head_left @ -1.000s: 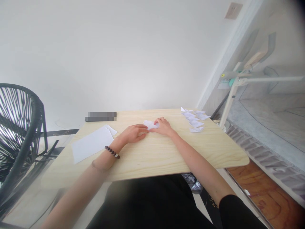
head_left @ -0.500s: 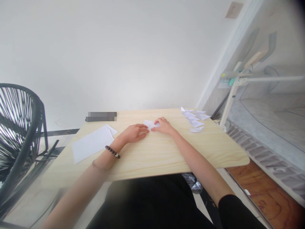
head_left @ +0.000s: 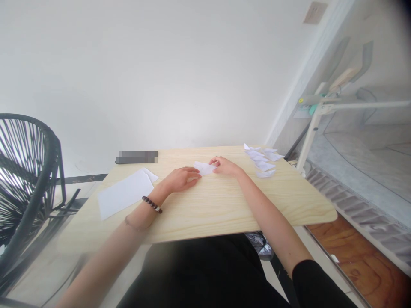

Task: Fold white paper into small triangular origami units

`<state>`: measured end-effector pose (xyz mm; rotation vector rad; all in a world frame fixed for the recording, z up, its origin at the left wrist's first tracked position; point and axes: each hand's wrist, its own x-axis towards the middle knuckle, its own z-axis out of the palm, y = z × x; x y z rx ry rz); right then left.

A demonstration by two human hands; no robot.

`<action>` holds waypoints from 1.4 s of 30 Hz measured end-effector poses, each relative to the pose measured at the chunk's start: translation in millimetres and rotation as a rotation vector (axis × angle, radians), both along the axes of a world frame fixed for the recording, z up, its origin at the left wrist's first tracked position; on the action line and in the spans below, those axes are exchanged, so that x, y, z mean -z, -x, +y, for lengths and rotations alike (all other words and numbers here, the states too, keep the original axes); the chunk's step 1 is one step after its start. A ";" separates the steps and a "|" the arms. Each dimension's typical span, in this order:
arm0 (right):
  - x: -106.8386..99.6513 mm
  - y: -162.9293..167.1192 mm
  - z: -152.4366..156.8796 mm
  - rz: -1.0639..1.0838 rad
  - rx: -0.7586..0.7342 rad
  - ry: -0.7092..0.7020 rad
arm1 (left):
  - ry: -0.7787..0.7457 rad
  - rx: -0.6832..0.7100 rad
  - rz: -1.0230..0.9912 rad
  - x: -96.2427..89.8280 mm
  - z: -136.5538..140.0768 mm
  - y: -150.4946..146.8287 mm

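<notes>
A small folded piece of white paper (head_left: 204,168) lies on the table between my hands. My left hand (head_left: 182,179), with a dark bead bracelet at the wrist, holds its left end between fingertips and thumb. At the right end, my right hand (head_left: 227,166) pinches the paper between thumb and fingers, which cover that corner. Several folded white paper boats (head_left: 263,165) stand in a cluster farther right. To the left lies a stack of white paper sheets (head_left: 125,194), with a smaller folded piece at its far right corner.
The light wooden table (head_left: 205,214) stands against a white wall. A dark blurred-out object (head_left: 136,157) lies at its back left edge. A woven black chair (head_left: 28,171) is on the left, and a white metal frame (head_left: 308,145) rises beyond the right side.
My right hand has slid a little to the right along the paper, uncovering more of it. My left hand stays at the left end.
</notes>
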<state>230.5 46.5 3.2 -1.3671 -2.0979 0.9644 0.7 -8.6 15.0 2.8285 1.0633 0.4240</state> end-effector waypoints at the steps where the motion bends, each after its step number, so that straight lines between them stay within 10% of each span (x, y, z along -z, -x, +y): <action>1: 0.2 -1.1 0.7 0.009 -0.005 0.012 | 0.001 0.001 -0.001 -0.3 -0.2 -0.1; 10: 2.4 -7.2 0.0 0.013 -0.005 0.018 | -0.005 0.008 -0.036 0.6 -0.6 -0.5; 21: 24.3 16.1 -11.8 -0.258 0.034 -0.460 | 0.003 0.013 -0.117 4.7 -2.0 -4.4; 29: 19.3 26.7 -23.8 -0.345 -0.036 -0.490 | -0.087 -0.294 -0.142 28.4 15.0 7.0; 42: 19.0 31.7 -25.5 -0.259 0.011 -0.485 | -0.077 -0.297 -0.124 29.5 15.9 11.2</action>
